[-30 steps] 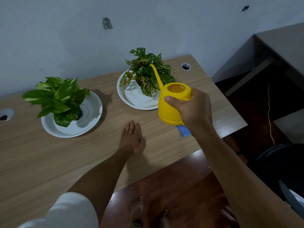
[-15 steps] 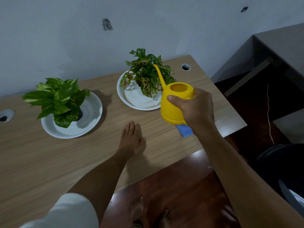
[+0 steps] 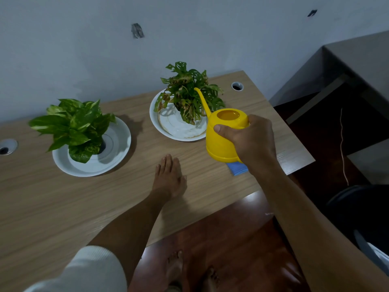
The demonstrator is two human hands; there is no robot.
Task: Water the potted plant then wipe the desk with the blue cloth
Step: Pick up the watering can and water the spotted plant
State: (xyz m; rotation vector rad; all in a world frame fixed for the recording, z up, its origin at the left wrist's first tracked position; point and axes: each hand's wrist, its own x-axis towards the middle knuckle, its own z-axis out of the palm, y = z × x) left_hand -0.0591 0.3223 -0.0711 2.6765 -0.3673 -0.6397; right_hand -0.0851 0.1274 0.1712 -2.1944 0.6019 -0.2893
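Note:
My right hand point(image 3: 250, 142) grips a yellow watering can point(image 3: 221, 135) above the desk, its thin spout reaching up into the leaves of the right potted plant point(image 3: 189, 95). That plant stands on a white plate point(image 3: 179, 127). A second, bright green potted plant point(image 3: 73, 125) sits on another white plate point(image 3: 113, 148) at the left. My left hand point(image 3: 168, 178) lies flat, fingers together, on the wooden desk point(image 3: 63, 203). A corner of the blue cloth point(image 3: 237, 168) shows under the can and my right wrist.
Round cable holes sit in the desk at the far left point(image 3: 7, 146) and back right point(image 3: 237, 86). A grey wall rises right behind the desk. A dark table point(image 3: 357, 60) stands to the right. My bare feet point(image 3: 174, 268) rest on the reddish floor.
My right hand has carried the watering can slightly to the right and back from the plant. The left hand stays flat on the desk.

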